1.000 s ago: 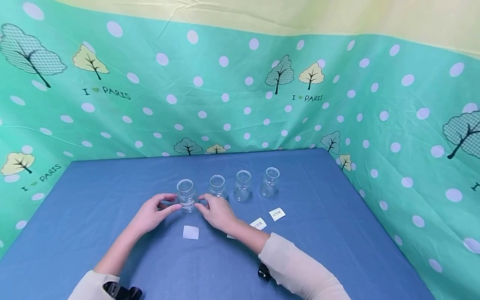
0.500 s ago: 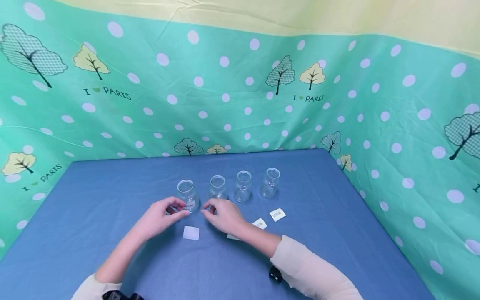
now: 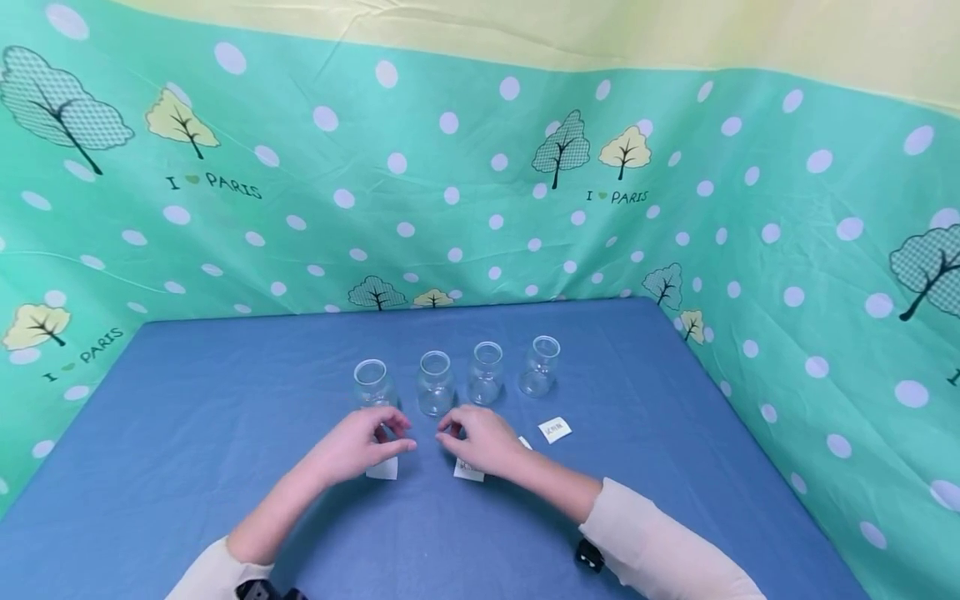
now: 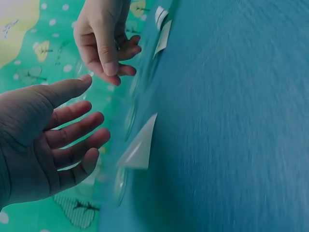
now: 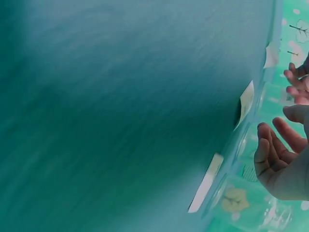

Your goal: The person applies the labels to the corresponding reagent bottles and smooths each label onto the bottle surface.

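Your left hand (image 3: 363,447): fingers parted and loosely bent, thumb apart, holding nothing, in front of the left jar (image 3: 373,386) and hiding its lower part. Your right hand (image 3: 482,439): fingers loosely bent, thumb apart, likewise holding nothing, well clear of your left. Four clear glass jars, upright in a row on the blue tabletop (image 3: 637,500): the left jar, then the second jar (image 3: 436,387), the third jar (image 3: 487,377) and the right jar (image 3: 539,372). Four slips lie nearer you: a plain slip (image 3: 384,472), partly covered by your left hand; a printed slip (image 3: 470,474) and a third slip (image 3: 525,443), each partly covered by your right; a fourth slip (image 3: 555,429), printed, in full view before the right jar.
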`<state>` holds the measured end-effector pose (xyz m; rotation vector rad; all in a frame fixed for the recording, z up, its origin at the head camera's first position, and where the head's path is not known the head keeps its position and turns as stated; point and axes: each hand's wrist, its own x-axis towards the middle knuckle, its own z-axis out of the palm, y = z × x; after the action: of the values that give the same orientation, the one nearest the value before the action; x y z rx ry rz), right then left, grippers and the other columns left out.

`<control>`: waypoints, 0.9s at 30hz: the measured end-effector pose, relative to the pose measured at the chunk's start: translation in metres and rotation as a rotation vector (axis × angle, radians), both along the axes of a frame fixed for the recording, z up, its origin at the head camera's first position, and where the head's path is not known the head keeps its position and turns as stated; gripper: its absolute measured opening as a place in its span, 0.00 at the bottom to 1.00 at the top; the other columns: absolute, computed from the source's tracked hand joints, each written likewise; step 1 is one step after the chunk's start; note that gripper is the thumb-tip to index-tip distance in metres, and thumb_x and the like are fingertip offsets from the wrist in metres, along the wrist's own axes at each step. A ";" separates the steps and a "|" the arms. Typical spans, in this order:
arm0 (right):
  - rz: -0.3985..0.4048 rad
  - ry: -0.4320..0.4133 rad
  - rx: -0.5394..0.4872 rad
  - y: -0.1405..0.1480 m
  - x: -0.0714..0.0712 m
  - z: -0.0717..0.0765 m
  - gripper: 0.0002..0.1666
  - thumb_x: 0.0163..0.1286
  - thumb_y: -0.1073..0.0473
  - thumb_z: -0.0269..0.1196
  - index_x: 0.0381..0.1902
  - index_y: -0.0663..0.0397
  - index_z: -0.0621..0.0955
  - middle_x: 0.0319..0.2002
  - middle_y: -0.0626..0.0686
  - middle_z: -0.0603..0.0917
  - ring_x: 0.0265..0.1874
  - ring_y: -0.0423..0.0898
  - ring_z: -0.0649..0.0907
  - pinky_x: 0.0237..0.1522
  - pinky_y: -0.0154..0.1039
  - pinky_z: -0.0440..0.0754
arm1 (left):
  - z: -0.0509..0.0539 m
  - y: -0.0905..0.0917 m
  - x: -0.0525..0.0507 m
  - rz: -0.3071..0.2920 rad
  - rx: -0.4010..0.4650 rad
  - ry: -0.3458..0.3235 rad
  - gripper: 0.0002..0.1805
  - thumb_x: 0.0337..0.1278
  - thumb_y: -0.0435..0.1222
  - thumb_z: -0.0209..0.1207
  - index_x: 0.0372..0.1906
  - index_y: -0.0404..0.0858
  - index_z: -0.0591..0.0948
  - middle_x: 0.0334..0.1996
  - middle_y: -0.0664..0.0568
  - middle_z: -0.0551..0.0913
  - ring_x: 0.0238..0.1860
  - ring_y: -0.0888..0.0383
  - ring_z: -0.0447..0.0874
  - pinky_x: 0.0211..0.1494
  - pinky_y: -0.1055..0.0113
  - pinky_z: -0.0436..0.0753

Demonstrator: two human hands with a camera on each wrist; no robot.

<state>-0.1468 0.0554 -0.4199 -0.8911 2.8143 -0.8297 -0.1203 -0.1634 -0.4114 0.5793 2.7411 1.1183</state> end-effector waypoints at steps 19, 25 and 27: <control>0.067 0.070 0.138 0.054 0.012 -0.007 0.11 0.58 0.50 0.66 0.36 0.47 0.83 0.29 0.44 0.79 0.28 0.36 0.74 0.32 0.31 0.73 | -0.023 0.060 -0.002 -0.137 -0.147 0.134 0.15 0.45 0.43 0.68 0.38 0.42 0.81 0.31 0.57 0.80 0.33 0.62 0.76 0.38 0.67 0.76; 0.069 0.037 0.175 0.061 0.017 -0.009 0.15 0.55 0.46 0.67 0.37 0.47 0.84 0.31 0.44 0.78 0.26 0.35 0.72 0.29 0.30 0.71 | -0.028 0.068 0.000 -0.110 -0.211 0.147 0.16 0.41 0.43 0.70 0.37 0.42 0.81 0.28 0.57 0.76 0.29 0.64 0.71 0.33 0.69 0.71; 0.068 0.039 0.184 0.061 0.018 -0.011 0.16 0.54 0.45 0.68 0.37 0.46 0.84 0.32 0.43 0.77 0.25 0.35 0.72 0.28 0.30 0.70 | -0.029 0.069 0.000 -0.104 -0.219 0.148 0.16 0.41 0.42 0.70 0.37 0.42 0.81 0.28 0.57 0.75 0.28 0.64 0.71 0.33 0.69 0.71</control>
<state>-0.1289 0.1168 -0.4307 -0.9775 2.8177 -0.5399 -0.1199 -0.0947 -0.4407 0.7899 2.8667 0.7687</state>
